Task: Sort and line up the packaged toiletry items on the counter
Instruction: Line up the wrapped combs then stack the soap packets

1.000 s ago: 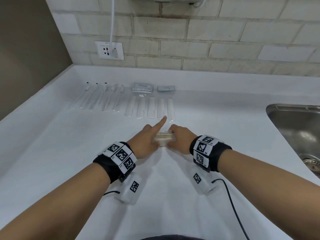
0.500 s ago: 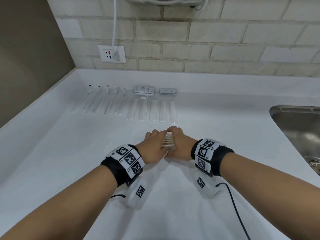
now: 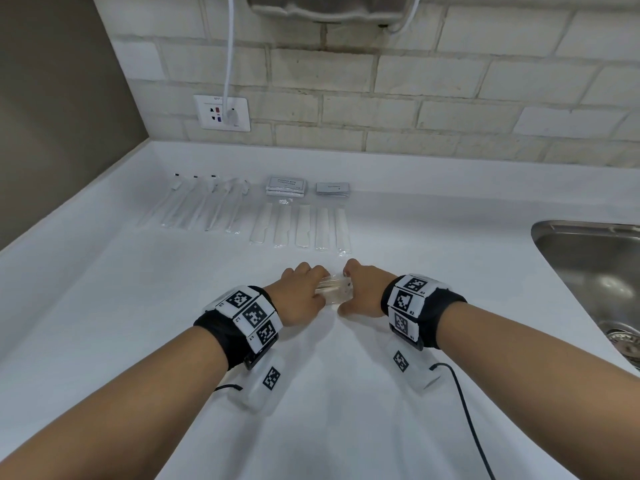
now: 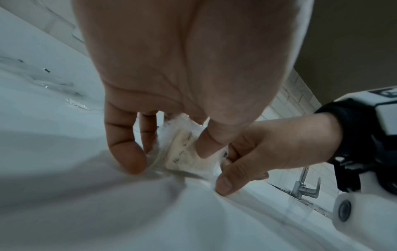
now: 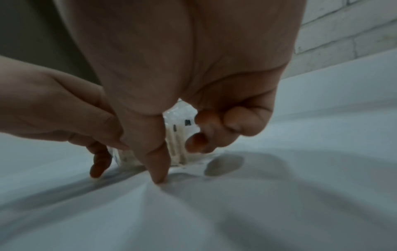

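Fingers lowered, packets point(image 3: 334, 292) between hands

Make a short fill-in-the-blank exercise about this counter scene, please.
1. Both hands hold one small clear ____ between them.
2. The sink lies on the person's ____ side.
3. The left hand and the right hand work above a ____ counter.
4. A white cable plugs into the ____ on the wall.

Missing words: packet; right; white; socket

The white counter point(image 3: 415, 237) carries rows of clear-wrapped sticks point(image 3: 207, 206), flat strips point(image 3: 301, 226) and sachets point(image 3: 285, 186).
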Action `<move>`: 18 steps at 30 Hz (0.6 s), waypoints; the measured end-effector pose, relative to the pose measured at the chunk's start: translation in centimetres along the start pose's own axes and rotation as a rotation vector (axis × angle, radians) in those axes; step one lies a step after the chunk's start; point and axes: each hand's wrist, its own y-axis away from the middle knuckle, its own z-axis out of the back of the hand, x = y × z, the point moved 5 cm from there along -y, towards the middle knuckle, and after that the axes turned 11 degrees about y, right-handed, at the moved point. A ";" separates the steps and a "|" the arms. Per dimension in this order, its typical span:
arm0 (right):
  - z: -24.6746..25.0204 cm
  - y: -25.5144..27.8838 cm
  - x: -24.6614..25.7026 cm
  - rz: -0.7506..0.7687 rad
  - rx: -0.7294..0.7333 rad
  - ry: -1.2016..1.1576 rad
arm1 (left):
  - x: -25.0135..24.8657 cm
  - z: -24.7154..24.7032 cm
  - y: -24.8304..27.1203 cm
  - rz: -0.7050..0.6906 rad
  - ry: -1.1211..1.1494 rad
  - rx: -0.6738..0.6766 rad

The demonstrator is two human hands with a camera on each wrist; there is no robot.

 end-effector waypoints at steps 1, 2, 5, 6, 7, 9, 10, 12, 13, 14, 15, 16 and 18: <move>-0.1 -0.2 0.2 -0.001 0.015 -0.027 | -0.1 0.0 -0.1 0.007 0.005 -0.003; -0.2 -0.4 0.4 -0.003 0.025 -0.049 | -0.2 0.1 -0.2 0.013 0.011 -0.009; -0.2 -0.6 0.8 0.025 0.040 -0.069 | -0.4 0.1 -0.3 0.020 0.019 -0.023; -0.2 -0.7 1.0 0.044 0.040 -0.074 | -0.4 0.2 -0.3 0.019 0.018 -0.024; -0.2 -0.6 1.0 0.060 0.038 -0.085 | -0.4 0.2 -0.3 0.018 0.014 -0.020; -0.1 -0.6 0.8 0.080 0.031 -0.108 | -0.4 0.2 -0.4 0.014 0.005 -0.008; -0.1 -0.5 0.8 0.086 0.025 -0.115 | -0.5 0.1 -0.4 0.011 0.003 -0.005; 0.0 -0.4 0.8 0.096 0.009 -0.119 | -0.5 0.1 -0.5 0.005 -0.005 -0.005; 0.1 -0.3 0.9 0.099 0.004 -0.108 | -0.6 0.0 -0.5 0.005 -0.010 -0.005; 0.2 -0.3 1.1 0.100 0.000 -0.083 | -0.6 0.0 -0.6 0.004 -0.014 -0.007; 0.2 -0.2 1.2 0.104 0.001 -0.047 | -0.6 0.0 -0.6 0.005 -0.013 -0.006; 0.3 -0.2 1.4 0.109 0.006 -0.010 | -0.6 0.0 -0.7 0.006 -0.009 -0.005; 0.5 -0.2 1.6 0.121 0.019 0.039 | -0.5 0.1 -0.7 0.003 0.011 -0.007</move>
